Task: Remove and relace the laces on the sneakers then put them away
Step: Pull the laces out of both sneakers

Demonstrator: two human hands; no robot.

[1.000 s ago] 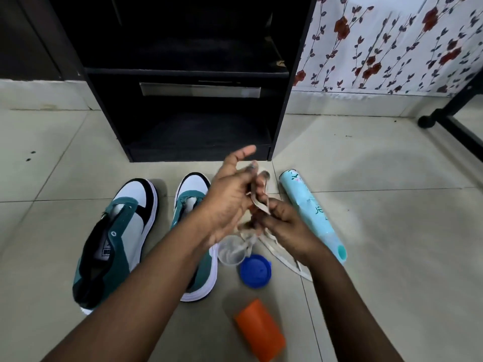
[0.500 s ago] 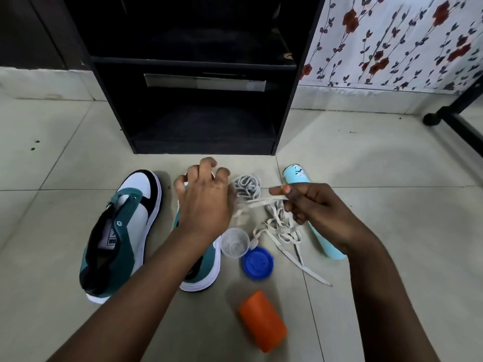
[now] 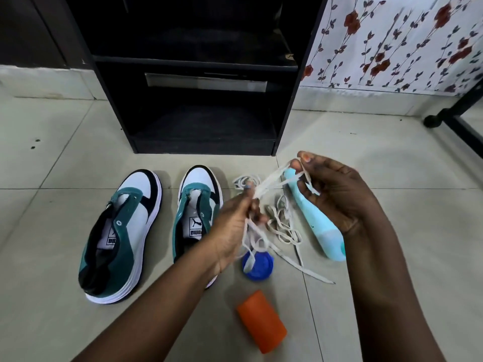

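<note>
Two teal, white and black sneakers stand unlaced on the tiled floor, the left sneaker (image 3: 121, 231) and the right sneaker (image 3: 197, 205) side by side, toes toward the shelf. A cream lace (image 3: 271, 178) stretches between my hands above the floor. My left hand (image 3: 235, 226) pinches it near the middle, and my right hand (image 3: 337, 189) holds its upper end at the fingertips. More loose lace (image 3: 283, 228) lies tangled on the floor beneath, with a second coil (image 3: 244, 180) behind it.
An open black shelf unit (image 3: 201, 105) stands just beyond the sneakers. On the floor lie a light blue bottle (image 3: 318, 226), a blue lid (image 3: 258, 266) and an orange cup (image 3: 261, 320). A black furniture leg (image 3: 449, 118) sits at the far right.
My left hand left the right sneaker and took hold of the lace. My right hand lifted its end up and to the right, drawing the lace taut.
</note>
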